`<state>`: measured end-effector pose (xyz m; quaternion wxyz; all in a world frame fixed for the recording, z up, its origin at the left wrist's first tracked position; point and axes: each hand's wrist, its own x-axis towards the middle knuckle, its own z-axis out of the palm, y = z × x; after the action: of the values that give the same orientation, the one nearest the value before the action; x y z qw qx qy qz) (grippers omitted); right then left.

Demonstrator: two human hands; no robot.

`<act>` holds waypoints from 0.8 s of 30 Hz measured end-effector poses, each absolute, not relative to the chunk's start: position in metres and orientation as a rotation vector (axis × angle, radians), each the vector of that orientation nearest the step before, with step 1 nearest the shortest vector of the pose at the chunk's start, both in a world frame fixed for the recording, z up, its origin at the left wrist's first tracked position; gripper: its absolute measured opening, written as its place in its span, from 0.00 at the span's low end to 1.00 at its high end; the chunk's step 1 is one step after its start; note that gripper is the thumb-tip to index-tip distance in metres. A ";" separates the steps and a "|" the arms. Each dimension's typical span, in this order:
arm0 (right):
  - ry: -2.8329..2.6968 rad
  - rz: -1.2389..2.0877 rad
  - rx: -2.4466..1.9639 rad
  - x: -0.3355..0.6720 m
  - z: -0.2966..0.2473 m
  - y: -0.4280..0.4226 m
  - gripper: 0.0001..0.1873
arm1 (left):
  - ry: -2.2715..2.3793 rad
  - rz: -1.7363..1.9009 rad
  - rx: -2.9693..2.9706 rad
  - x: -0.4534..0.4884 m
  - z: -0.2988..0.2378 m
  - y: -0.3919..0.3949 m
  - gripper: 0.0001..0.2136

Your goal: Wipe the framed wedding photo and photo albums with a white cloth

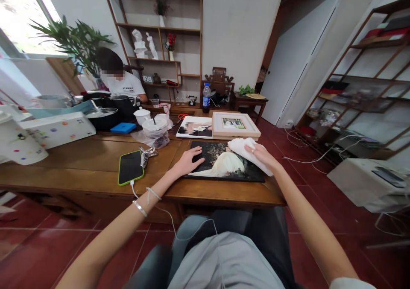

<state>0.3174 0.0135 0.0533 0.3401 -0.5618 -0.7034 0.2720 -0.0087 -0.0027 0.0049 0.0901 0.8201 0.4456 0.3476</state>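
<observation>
The bunched white cloth (pixel 237 145) is looking soft and matt, its folded surface slightly rough. The dark rectangular photo panel (pixel 224 164) is appearing smooth, with a low sheen. The long brown wooden table (pixel 92 163) is showing a polished, faintly glossy finish. The thin clear plastic bag (pixel 162 140) is looking crinkled and shiny, and the silver metal bangle (pixel 140 208) is gleaming.

Photo panel (pixel 224 165), phone (pixel 130 168) on wooden table (pixel 80 163)

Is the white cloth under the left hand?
No, the white cloth is under the right hand, while the left hand rests on the dark picture.
</observation>
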 end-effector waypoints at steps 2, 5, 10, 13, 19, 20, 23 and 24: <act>-1.955 0.610 -1.427 0.293 0.057 0.009 0.23 | 1.322 1.049 2.432 -0.009 0.004 -0.003 0.23; -2.200 0.522 -1.287 0.247 0.062 -0.003 0.20 | 1.316 1.052 2.437 -0.009 0.004 -0.003 0.22; -2.447 0.312 -1.150 0.192 0.058 -0.023 0.16 | 1.298 1.031 2.475 -0.010 0.005 -0.003 0.20; -2.461 0.254 -1.174 0.193 0.055 -0.028 0.14 | 1.295 1.023 2.470 -0.011 0.004 -0.001 0.19; -2.361 0.237 -1.393 0.243 0.059 -0.028 0.13 | 1.332 0.950 2.442 -0.013 -0.001 0.002 0.21; -2.337 0.218 -1.414 0.253 0.060 -0.028 0.12 | 1.338 0.940 2.431 -0.013 -0.002 0.003 0.20; -2.282 0.180 -1.445 0.279 0.061 -0.028 0.10 | 1.370 0.914 2.394 -0.012 -0.002 0.002 0.20; -2.263 0.172 -1.462 0.285 0.061 -0.029 0.11 | 1.376 0.906 2.387 -0.012 -0.001 0.001 0.20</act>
<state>0.2854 -0.0288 0.0609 0.2191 -0.5284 -0.8179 0.0621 -0.0121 0.0011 -0.0012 0.1202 0.8171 0.4709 0.3100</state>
